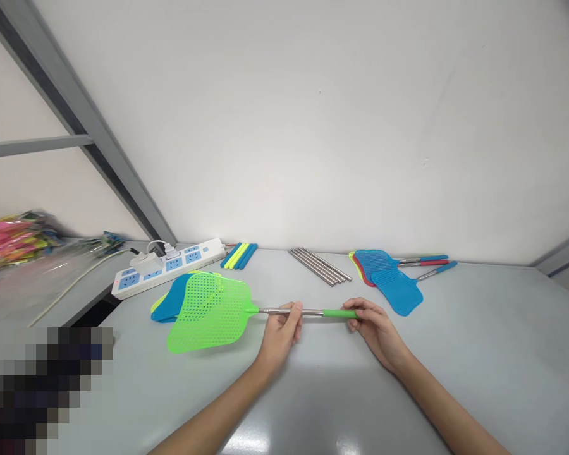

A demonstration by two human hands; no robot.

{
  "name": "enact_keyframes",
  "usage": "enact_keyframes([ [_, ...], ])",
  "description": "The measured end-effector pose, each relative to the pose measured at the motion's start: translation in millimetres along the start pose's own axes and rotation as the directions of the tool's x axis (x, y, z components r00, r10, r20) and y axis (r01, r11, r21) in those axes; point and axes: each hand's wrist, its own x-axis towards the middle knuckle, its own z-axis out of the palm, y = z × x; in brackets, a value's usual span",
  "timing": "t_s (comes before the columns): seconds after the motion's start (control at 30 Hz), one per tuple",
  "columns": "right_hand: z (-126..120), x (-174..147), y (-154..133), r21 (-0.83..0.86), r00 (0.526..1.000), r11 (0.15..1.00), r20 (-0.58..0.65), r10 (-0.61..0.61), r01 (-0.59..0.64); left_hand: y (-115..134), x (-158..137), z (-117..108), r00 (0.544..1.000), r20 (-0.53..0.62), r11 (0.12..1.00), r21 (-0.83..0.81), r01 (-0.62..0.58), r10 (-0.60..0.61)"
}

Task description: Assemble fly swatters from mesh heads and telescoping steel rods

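Note:
A bright green fly swatter (pixel 213 316) lies level above the grey table, its perforated head to the left and its metal shaft running right into a green grip. My left hand (pixel 283 332) is closed round the metal shaft, thumb on top. At the far end, my right hand (pixel 372 325) pinches the end of the green grip between thumb and fingers. Partly hidden behind the green head are a blue swatter head (pixel 171 303) and a yellow one. Whether those have shafts cannot be seen.
Along the wall lie blue and yellow grip sleeves (pixel 239 256), several metal rods (pixel 320 265) and a pile of swatters with handles (pixel 398 287). A white power strip (pixel 171 265) with plugs stands at the left. Plastic-wrapped colourful goods (pixel 16 243) lie beyond the table's left edge.

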Motion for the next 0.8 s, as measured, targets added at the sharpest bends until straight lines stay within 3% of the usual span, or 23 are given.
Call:
enact_keyframes([
  [0.5, 8, -8, -2, -0.124, 0.987, 0.990, 0.135, 0.088, -0.071, -3, -1, 1, 0.999, 0.046, 0.999, 0.027, -0.022, 0.020],
  [0.8, 9, -9, -2, -0.256, 0.986, 0.963, 0.120, 0.119, -0.085, -1, -2, 1, 0.996, 0.077, 0.997, 0.045, -0.057, 0.053],
])
